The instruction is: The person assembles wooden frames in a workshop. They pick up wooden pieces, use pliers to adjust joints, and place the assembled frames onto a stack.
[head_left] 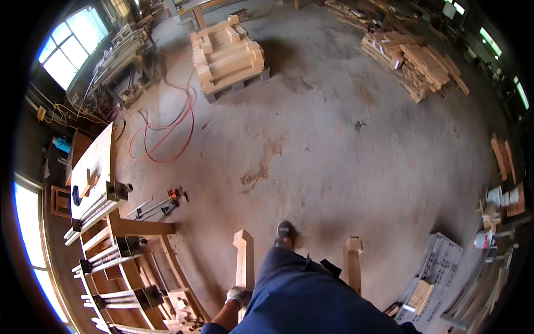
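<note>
My left hand (pixel 239 296), in a pale work glove, is closed round a squared wooden post (pixel 243 259) at my left side. A thicker block-shaped end tops this post, pointing ahead of me. On my right a second wooden post (pixel 353 267) with a similar blocky end sticks out beyond my body. My right hand is out of sight, so what bears that post is hidden. One shoe (pixel 286 231) shows on the concrete floor between the two posts.
A clamping rack (pixel 114 256) with wooden frames stands left, near bar clamps (pixel 161 203) on the floor. Red hose (pixel 192 119) loops ahead, before stacked timbers (pixel 231 53) on a pallet. More boards (pixel 417 61) lie far right; a grey slab (pixel 442 261) lies near right.
</note>
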{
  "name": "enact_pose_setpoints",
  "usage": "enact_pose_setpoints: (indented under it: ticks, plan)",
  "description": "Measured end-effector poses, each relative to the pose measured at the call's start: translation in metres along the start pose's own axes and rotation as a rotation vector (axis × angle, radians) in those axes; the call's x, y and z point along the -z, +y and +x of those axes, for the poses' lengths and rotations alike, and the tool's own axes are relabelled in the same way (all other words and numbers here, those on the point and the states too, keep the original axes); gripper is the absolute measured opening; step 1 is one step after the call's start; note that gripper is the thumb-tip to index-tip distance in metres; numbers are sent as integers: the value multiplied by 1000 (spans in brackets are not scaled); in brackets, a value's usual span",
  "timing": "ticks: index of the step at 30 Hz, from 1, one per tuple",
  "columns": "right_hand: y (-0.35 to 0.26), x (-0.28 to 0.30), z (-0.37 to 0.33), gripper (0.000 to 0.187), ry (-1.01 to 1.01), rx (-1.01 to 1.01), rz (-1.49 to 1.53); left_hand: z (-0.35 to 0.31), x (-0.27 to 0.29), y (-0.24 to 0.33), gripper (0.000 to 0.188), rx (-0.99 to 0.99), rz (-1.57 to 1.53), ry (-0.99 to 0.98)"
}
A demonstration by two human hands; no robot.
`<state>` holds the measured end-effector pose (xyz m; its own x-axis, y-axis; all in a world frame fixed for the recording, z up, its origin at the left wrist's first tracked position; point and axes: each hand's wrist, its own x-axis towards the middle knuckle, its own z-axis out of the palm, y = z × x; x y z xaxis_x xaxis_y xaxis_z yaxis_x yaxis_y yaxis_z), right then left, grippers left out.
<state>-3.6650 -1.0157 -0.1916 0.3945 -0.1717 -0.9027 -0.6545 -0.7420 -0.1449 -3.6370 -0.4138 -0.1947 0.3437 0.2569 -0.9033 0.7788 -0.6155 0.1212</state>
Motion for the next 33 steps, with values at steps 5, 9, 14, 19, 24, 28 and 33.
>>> enact_pose_setpoints:
  ticks: [5, 9, 14, 19, 24, 28, 33]
  plan:
    - [-108, 94, 15, 74, 68, -72, 114, 101, 56, 63, 57, -44, 13, -64]
    - [-173, 151, 55, 74, 105, -48, 140, 107, 143, 190, 69, 110, -252, 79]
    - [-229, 200, 120, 76, 48, -16, 100, 107, 228, 329, 66, 20, -99, 215]
    - [-260, 270, 232, 78, -16, 82, -11, 162, 253, 406, 69, -5, 87, 354]
    - [-338, 401, 314, 83, -54, 99, 57, 124, 297, 539, 63, 73, -88, 309]
    - [-460, 546, 334, 89, 39, 17, 73, 146, 323, 627, 57, 78, -80, 259]
    - [-584, 656, 380, 89, 174, 95, 28, 246, 326, 668, 66, 104, -56, 213]
